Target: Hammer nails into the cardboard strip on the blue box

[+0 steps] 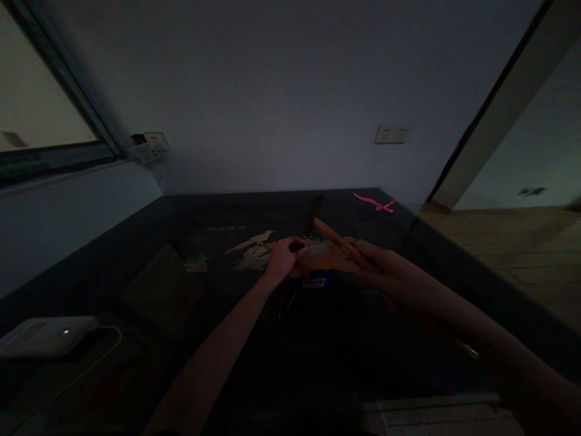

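Note:
My right hand is wrapped round the wooden handle of a hammer. Its dark head points away from me, over the far side of a speckled, orange-brown piece whose kind I cannot make out. At the left end of that piece is my left hand, thumb and finger curled together; anything between them is too dark to see. A small blue box with a pale label lies just in front of the piece. Thin nail-like metal bits lie on the dark tabletop nearer to me.
A pink ribbon-like strip lies at the back right. At the left front is a white device with a cable. The table carries a printed bird picture. A wall with a socket rises behind.

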A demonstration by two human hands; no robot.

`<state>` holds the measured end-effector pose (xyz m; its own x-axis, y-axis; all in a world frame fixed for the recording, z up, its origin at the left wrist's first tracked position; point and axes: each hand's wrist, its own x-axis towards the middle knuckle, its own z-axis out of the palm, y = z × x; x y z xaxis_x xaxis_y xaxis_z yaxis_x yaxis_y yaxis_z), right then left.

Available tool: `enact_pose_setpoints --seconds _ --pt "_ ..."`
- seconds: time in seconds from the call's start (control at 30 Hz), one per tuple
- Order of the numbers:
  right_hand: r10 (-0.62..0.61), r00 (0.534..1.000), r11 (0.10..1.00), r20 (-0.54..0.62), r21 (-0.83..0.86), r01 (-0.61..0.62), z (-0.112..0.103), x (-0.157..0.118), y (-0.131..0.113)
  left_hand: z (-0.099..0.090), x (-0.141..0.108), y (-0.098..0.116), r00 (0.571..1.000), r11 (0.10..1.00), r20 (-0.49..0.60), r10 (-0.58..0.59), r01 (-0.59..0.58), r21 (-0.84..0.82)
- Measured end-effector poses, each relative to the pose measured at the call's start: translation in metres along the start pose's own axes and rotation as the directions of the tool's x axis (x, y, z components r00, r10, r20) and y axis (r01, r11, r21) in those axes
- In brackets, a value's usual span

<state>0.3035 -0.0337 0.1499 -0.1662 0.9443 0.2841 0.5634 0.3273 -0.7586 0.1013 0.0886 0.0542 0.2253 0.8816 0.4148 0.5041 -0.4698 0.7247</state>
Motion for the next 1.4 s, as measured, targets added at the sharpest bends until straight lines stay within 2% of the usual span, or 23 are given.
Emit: enact_pose_setpoints --seconds 0.07,0.13,0.23,0.4,0.6,0.83,0.93,1.03,1.23,1.4 --pt "-0.015 0.998 0.997 0.055 -0.078 0.019 0.001 0.001 0.001 0.001 0.000 -0.001 1.000 1.000 -0.004 -0.004 0.004 -0.005" --pt "0.020 0.995 0.990 0.102 -0.142 -0.005 0.003 0.002 0.007 0.001 0.000 -0.002 1.000 1.000 0.001 -0.003 0.003 0.008" --pt "0.073 0.987 0.986 0.142 -0.160 -0.049 0.004 0.001 0.012 0.001 -0.001 -0.004 1.000 1.000 0.013 0.016 -0.016 0.007" --pt "0.017 0.994 0.995 0.108 -0.105 -0.005 -0.001 -0.002 0.003 0.003 0.000 -0.006 1.000 0.999 0.006 0.005 -0.005 -0.034" --pt "0.078 0.983 0.979 0.166 -0.198 -0.045 0.005 -0.001 0.010 0.001 0.000 -0.004 1.000 1.000 0.018 0.003 -0.004 0.010" --pt "-0.008 0.989 0.948 0.148 -0.314 0.055 0.001 -0.003 0.002 0.003 -0.001 -0.001 1.000 1.000 -0.004 -0.023 0.023 0.006" --pt "0.047 0.981 0.928 0.190 -0.372 0.027 0.004 -0.001 0.005 0.002 -0.001 -0.001 1.000 0.999 0.004 -0.025 0.025 0.043" --pt "0.101 0.959 0.934 0.263 -0.357 -0.001 0.005 0.001 0.009 0.002 -0.001 -0.002 1.000 0.998 0.007 -0.024 0.023 0.054" --pt "0.008 0.988 0.946 0.157 -0.320 0.043 0.004 -0.001 0.008 0.003 -0.001 -0.002 1.000 1.000 -0.003 -0.024 0.024 0.006" --pt "0.093 0.969 0.931 0.228 -0.365 -0.003 0.010 -0.001 0.015 0.002 -0.001 -0.004 0.999 0.997 0.009 -0.040 0.040 0.059"
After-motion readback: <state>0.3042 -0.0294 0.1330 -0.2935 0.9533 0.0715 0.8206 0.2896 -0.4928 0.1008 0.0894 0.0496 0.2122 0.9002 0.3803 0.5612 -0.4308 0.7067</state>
